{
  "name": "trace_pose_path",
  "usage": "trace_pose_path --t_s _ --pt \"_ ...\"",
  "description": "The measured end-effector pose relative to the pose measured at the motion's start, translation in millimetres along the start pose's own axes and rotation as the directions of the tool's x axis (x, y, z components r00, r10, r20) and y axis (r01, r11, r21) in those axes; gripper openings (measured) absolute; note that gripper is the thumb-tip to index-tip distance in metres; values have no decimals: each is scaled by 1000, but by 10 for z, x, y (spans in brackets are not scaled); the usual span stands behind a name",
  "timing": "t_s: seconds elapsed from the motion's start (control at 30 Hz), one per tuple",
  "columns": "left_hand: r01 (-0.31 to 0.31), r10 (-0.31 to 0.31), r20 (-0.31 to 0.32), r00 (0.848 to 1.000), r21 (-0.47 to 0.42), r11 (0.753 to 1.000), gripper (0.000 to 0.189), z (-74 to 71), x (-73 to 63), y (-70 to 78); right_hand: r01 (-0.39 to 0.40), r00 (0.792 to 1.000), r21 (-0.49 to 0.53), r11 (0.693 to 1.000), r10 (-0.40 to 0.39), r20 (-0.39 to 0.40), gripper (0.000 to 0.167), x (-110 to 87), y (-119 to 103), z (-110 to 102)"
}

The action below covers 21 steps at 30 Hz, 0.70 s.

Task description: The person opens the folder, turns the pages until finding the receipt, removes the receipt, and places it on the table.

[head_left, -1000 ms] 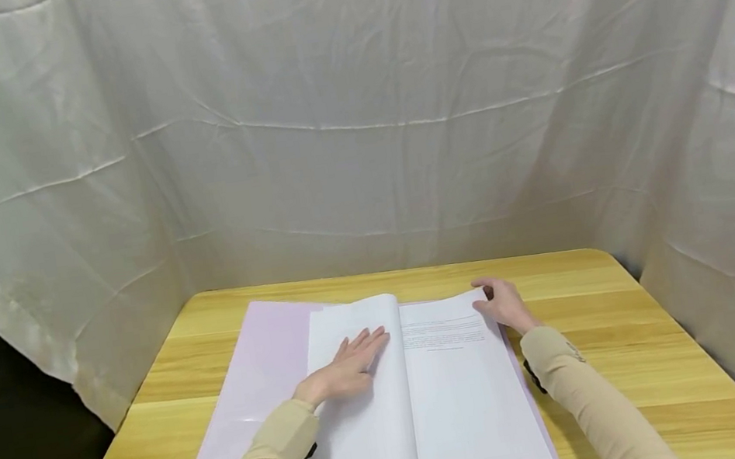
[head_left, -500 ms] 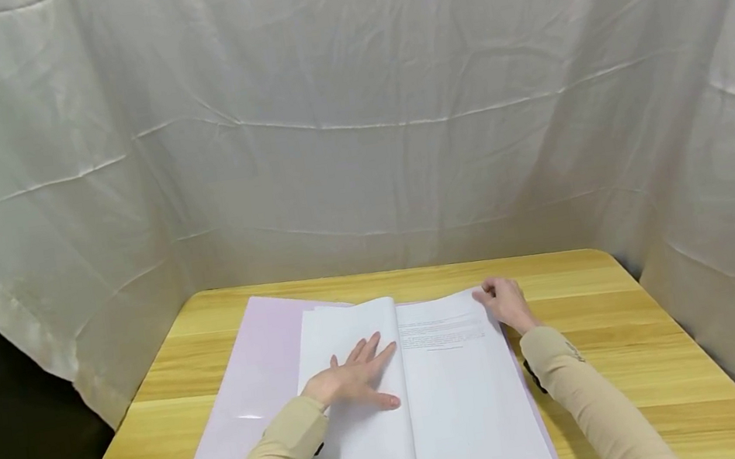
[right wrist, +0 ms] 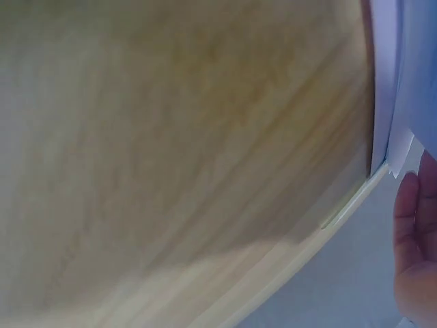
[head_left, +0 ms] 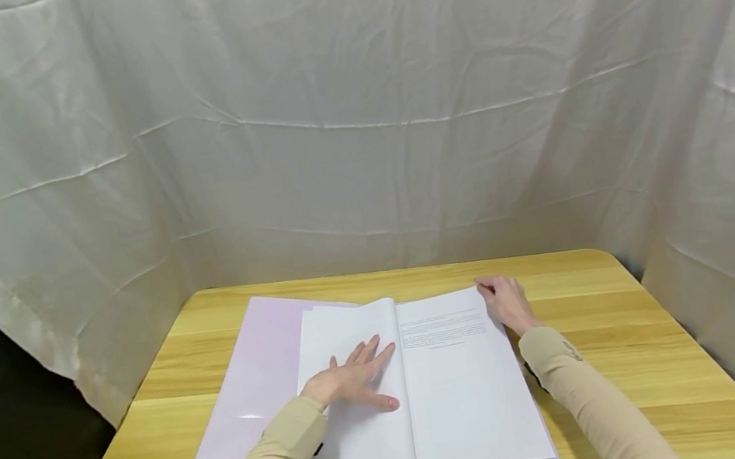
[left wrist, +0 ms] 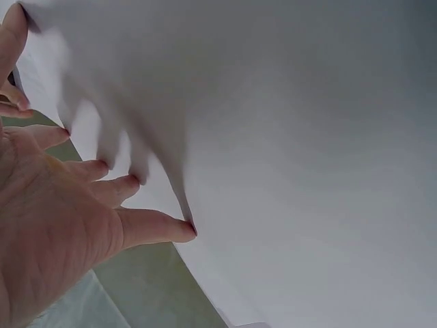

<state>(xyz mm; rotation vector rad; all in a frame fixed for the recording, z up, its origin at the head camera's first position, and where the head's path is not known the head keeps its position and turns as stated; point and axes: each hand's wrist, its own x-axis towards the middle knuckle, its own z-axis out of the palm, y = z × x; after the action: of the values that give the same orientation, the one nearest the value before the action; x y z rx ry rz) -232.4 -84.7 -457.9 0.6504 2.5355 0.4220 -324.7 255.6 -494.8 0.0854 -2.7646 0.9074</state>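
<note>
Your left hand (head_left: 354, 382) spreads over a white paper page (head_left: 373, 444) of the open lilac plastic folder (head_left: 259, 374); at its two o'clock your right hand (head_left: 508, 305), seemingly pinching, has just raised the printed white sheet (head_left: 470, 399), likely freeing it

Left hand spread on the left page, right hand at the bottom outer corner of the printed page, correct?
Not quite: the head view shows the right hand at the top outer corner of the printed page. The left hand is as you say.
</note>
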Motion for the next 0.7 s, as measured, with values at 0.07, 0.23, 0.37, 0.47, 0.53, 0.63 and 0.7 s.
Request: trace_pose_path --t_s 0.07,0.23,0.37,0.47,0.53,0.63,0.7 --pt "2 -2 4 1000 6 1000 99 -1 0 6 16 1000 -23 1000 -16 -6 30 1 1 -10" --pt "7 -8 17 1000 9 1000 100 1 -4 16 47 999 -79 996 -49 -14 21 8 -3 -27" --pt "11 -11 22 1000 13 1000 101 9 -5 22 61 998 -124 990 -61 -1 16 12 0 -32" --pt "13 -14 22 1000 14 1000 101 14 -4 28 61 998 -163 985 -59 17 15 12 4 -37" --pt "15 -15 23 1000 12 1000 101 14 -2 30 56 998 -184 981 -52 27 16 8 7 -41" --pt "18 -18 26 999 11 1000 101 14 0 29 54 998 -213 976 -49 28 16 3 14 -48" --pt "19 -20 28 999 10 1000 102 13 -2 29 66 998 -220 973 -65 13 17 -4 23 -49"
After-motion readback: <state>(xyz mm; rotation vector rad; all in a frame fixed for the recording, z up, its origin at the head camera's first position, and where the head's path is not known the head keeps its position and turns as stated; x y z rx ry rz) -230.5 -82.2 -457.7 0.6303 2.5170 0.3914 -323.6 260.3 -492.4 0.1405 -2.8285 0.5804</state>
